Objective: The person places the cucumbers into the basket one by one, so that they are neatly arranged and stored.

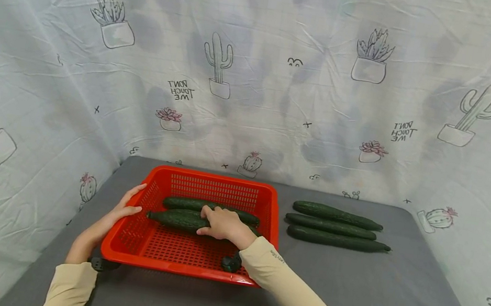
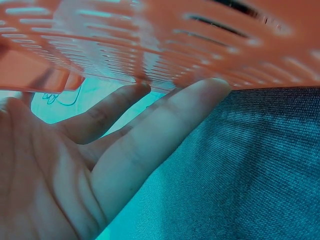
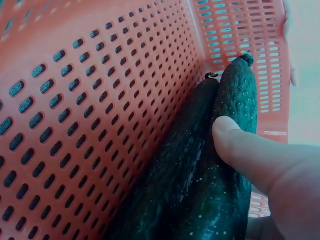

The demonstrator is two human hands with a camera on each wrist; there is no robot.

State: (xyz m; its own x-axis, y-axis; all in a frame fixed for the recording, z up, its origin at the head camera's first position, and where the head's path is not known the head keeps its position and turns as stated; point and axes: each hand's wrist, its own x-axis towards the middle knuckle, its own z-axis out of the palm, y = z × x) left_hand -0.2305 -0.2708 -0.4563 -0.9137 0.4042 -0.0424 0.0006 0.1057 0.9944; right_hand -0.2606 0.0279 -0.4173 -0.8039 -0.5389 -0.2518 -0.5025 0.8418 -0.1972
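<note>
A red plastic basket with slotted walls stands on the table, holding dark green cucumbers. My right hand reaches in over the near right side and grips the nearer cucumber, its thumb lying across the bumpy skin; the other fingers are mostly hidden. Against it, on the far side, lies another cucumber, also seen in the right wrist view. My left hand is at the basket's left side. In the left wrist view its straight fingers touch the slotted outer wall.
Right of the basket, three cucumbers lie side by side on the grey cloth-covered table. A pale curtain printed with cactus drawings hangs behind and along both sides. Dark wrist cameras sit below the hands.
</note>
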